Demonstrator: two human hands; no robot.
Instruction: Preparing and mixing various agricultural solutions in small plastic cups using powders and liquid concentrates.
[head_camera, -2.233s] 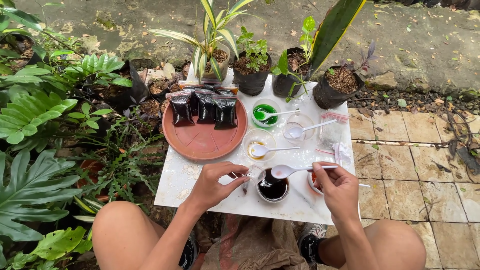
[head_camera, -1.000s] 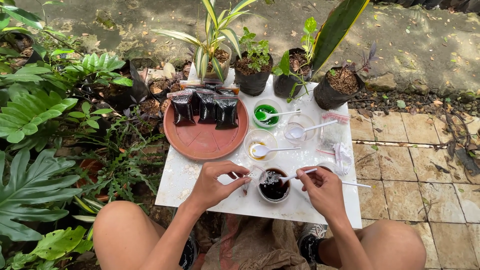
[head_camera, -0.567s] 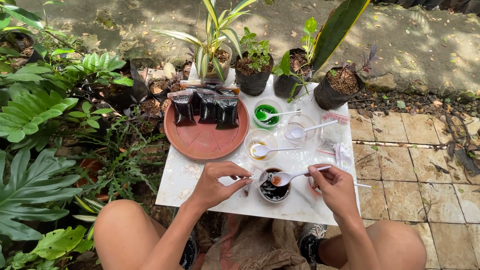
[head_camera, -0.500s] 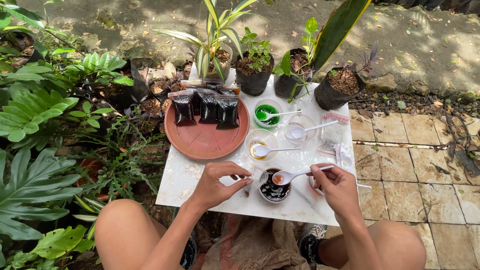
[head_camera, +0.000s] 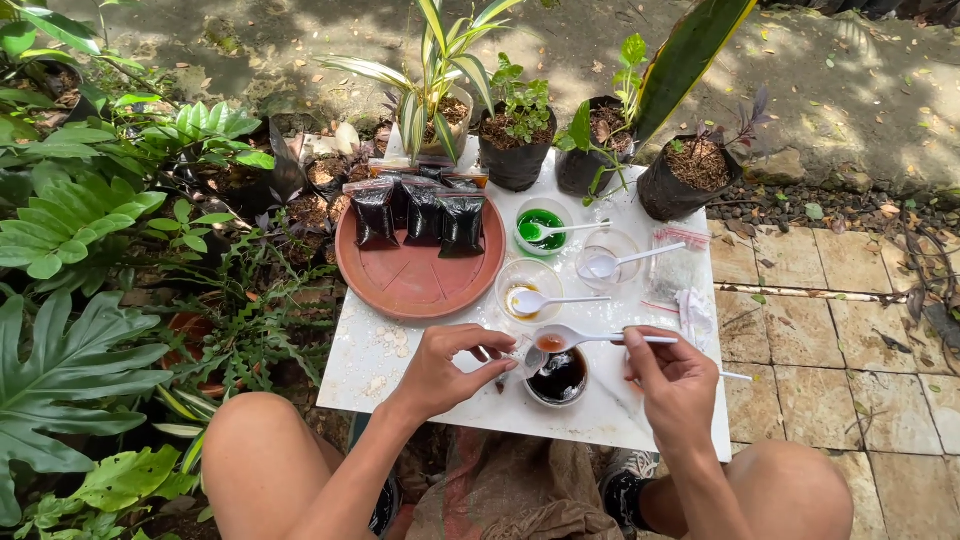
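Observation:
My right hand (head_camera: 672, 382) pinches the handle of a white plastic spoon (head_camera: 590, 339). The spoon's bowl carries reddish-brown liquid and hovers over a small clear bowl of dark liquid (head_camera: 558, 377). My left hand (head_camera: 447, 366) holds a small clear plastic bag (head_camera: 532, 360) at that bowl's left rim, just under the spoon's tip. Behind them stand three more small bowls, each with a white spoon: one with brownish liquid (head_camera: 528, 295), one with green liquid (head_camera: 542, 228), and one with clear contents (head_camera: 606, 264). All rest on a white marble slab (head_camera: 400, 350).
A terracotta saucer (head_camera: 420, 277) holds three dark soil-filled bags (head_camera: 420, 215). Clear plastic bags (head_camera: 682, 275) lie on the slab's right side. Potted plants (head_camera: 515, 135) line the far edge. Leafy plants (head_camera: 90, 290) crowd the left; paving tiles (head_camera: 850, 330) lie right. My bare knees frame the near edge.
My right hand dipped the spoon into the dark bowl, then lifted it out filled and swung it left toward the small bag in my left hand.

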